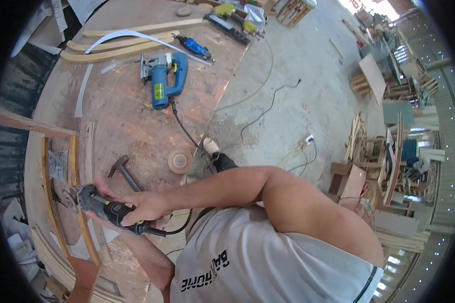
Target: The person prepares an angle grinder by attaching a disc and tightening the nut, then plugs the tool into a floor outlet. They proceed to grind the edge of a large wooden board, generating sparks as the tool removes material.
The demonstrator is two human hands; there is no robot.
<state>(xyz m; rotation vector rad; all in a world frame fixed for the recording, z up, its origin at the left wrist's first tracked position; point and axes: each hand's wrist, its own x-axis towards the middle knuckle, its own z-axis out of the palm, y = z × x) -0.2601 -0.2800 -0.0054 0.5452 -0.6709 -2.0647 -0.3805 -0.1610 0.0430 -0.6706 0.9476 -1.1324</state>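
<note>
Both my hands are closed round a black and grey angle grinder [114,211] at the lower left. My right hand [149,206] grips the rear of its body, near where the cord leaves. My left hand [102,220] wraps beneath the front part, and its blurred fingers show on the far side. The grinder's round disc [70,200] is at the curved wooden rails of a wooden frame [75,164]; whether it touches the wood I cannot tell. Close by on the table lies a hammer [128,173] with a dark head, partly behind my right hand.
A blue jigsaw [160,83] lies on the worn worktable [121,111], its cord running off the edge. Beyond are curved wooden strips [121,49], a small blue power tool [194,47] and a yellow-green nail gun [230,21]. A round disc [179,161] sits near the edge. Cables cross the floor.
</note>
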